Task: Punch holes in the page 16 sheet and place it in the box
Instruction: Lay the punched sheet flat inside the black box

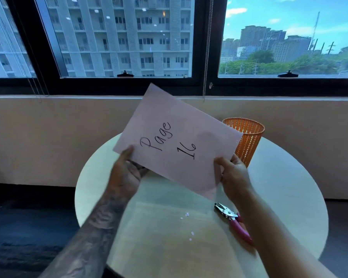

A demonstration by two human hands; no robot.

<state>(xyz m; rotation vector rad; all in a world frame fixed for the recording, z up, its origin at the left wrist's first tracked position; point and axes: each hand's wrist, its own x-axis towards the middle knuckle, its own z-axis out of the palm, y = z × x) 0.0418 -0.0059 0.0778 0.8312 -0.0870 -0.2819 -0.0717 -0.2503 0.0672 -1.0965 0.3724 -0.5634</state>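
Page 16 sheet (169,137) held tilted above round table (289,187) | left hand (127,169) pinches its 8 o'clock corner | right hand (233,173) grips its 4 o'clock edge | orange mesh basket (249,141) at table's 1 o'clock, partly behind sheet | pink-handled hole punch (232,219) lies at 4 o'clock

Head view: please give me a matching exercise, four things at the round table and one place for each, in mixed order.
1. pink paper sheet marked "Page 16"
2. orange perforated plastic basket
3. pink-handled metal hole punch
4. small round paper bits

a. lies on the table, near right
b. held by left hand and right hand
c. scattered mid-table
d. stands upright, far side

Pairs: 1-b; 2-d; 3-a; 4-c.
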